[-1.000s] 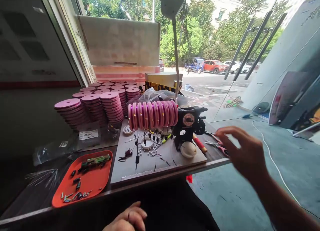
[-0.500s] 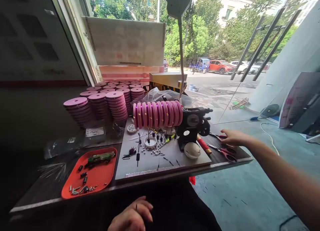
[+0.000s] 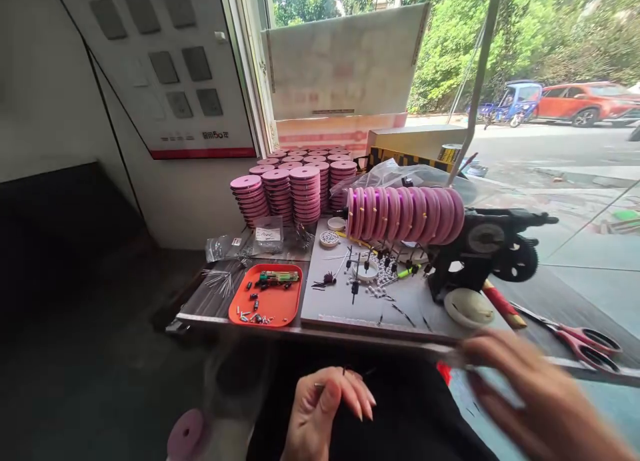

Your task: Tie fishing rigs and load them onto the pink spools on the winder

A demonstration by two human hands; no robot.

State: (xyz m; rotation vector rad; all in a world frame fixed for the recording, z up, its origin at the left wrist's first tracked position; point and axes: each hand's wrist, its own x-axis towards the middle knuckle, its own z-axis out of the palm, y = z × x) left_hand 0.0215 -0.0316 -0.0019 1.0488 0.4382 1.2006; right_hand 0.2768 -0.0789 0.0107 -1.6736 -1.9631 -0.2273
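My left hand [image 3: 325,411] rests low over my dark lap, thumb and fingers pinched on a thin pin. Smeared by motion, my right hand [image 3: 530,394] hovers just in front of the table edge [image 3: 380,341] with its fingers curled; a thin grey blur sticks out to the left of them. Beyond it lie red-handled scissors [image 3: 580,338] and a white round dish [image 3: 467,306]. A black hand-crank machine [image 3: 480,248] holds a row of pink discs [image 3: 405,213] on its shaft.
Stacks of pink discs [image 3: 295,188] stand at the back by a cardboard box [image 3: 345,61]. An orange tray [image 3: 267,301] with small parts sits left of a grey board [image 3: 350,308] strewn with beads and pins. One pink disc [image 3: 186,434] lies low left.
My right hand has come back from the tools at the table's right end toward me. The view has swung left and down. My left hand has risen, fingers now pinched.
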